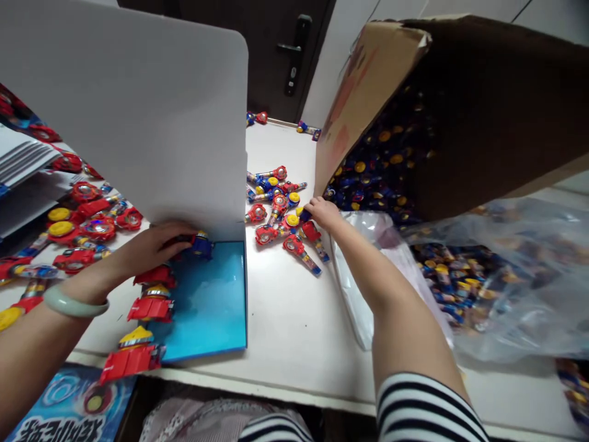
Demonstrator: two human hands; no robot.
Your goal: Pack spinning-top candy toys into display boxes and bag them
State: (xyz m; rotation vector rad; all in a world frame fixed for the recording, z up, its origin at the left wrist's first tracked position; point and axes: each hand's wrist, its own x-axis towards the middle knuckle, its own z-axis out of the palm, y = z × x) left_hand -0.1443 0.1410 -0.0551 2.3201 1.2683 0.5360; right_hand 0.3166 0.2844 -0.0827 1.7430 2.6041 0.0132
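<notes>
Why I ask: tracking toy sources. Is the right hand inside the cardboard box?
No, the right hand touches the loose toys piled on the table, outside the cardboard box opening.

red, blue and yellow toys point(280, 212), blue card tray point(209, 301), white table point(285, 319), black-white striped sleeve point(423, 408), pale green bangle point(73, 304), brown box point(460, 104)

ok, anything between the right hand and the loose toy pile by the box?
Nothing visible. The right hand is at the toy pile, fingertips on a yellow-capped toy. The cardboard box and plastic bag sit beside its wrist, not between. The left hand holds a blue toy.
</notes>
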